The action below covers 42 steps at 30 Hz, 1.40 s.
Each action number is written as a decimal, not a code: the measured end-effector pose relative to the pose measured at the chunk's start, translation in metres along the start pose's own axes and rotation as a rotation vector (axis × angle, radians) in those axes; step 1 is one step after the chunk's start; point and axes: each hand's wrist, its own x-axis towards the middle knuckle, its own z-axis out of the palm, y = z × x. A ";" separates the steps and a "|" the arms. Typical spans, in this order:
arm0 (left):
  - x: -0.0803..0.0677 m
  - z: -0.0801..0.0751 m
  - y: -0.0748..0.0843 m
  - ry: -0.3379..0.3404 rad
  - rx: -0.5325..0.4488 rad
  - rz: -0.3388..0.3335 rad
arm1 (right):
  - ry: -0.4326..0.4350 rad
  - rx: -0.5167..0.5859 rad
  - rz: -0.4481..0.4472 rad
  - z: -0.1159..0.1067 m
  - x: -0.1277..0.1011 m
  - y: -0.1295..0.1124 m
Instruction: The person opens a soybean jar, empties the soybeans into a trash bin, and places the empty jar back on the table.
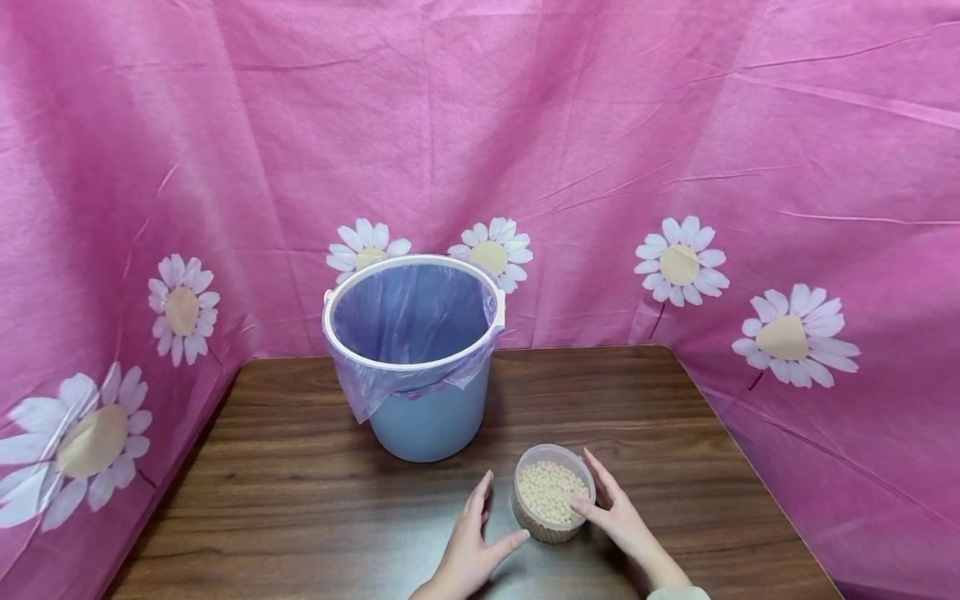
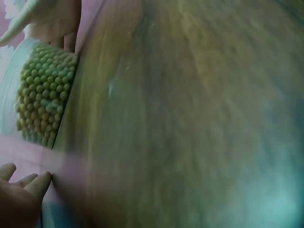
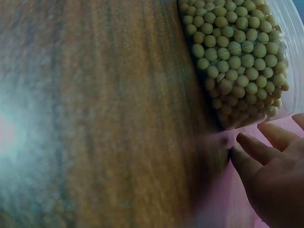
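Observation:
A clear round plastic tub (image 1: pixel 553 531) of pale dried soybeans (image 1: pixel 553 492) stands upright on the table, uncovered. My right hand (image 1: pixel 618 517) is at its right side, fingers extended and thumb over the near rim; whether it touches the tub I cannot tell. In the right wrist view, the fingers (image 3: pixel 259 151) lie close beside the tub wall (image 3: pixel 292 57). To the left of the tub is my left hand (image 1: pixel 472 550), its thumb and fingers spread and nothing held. The left wrist view has the beans (image 2: pixel 45 90) through the tub's side, between both hands.
Behind the tub, to the left, stands a blue bucket (image 1: pixel 427 425) with a white rim and a translucent purple bag liner (image 1: pixel 360 383). The brown wood-grain table (image 1: pixel 300 517) is enclosed at the back and sides by pink cloth (image 1: pixel 480 125) printed with daisies.

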 end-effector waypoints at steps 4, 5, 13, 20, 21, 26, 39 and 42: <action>0.003 0.008 0.001 -0.021 0.026 0.006 | -0.021 0.003 -0.010 -0.001 -0.001 0.003; 0.004 0.010 0.002 -0.027 0.037 -0.005 | -0.030 0.008 -0.014 -0.002 -0.002 0.004; 0.009 0.017 0.008 -0.070 0.089 -0.104 | -0.126 0.085 -0.067 -0.005 -0.003 0.010; 0.015 0.022 0.004 -0.065 0.078 -0.121 | -0.157 0.103 -0.018 -0.007 -0.006 0.009; 0.015 0.023 0.003 -0.067 0.087 -0.112 | -0.161 0.105 -0.015 -0.007 -0.006 0.009; 0.014 0.026 0.002 -0.058 0.105 -0.094 | -0.189 0.128 -0.002 -0.008 -0.005 0.012; 0.014 0.035 0.003 0.032 0.153 -0.091 | -0.141 0.104 0.060 -0.003 -0.005 0.013; 0.014 0.035 0.003 0.043 0.146 -0.087 | -0.114 0.073 0.061 -0.001 -0.005 0.011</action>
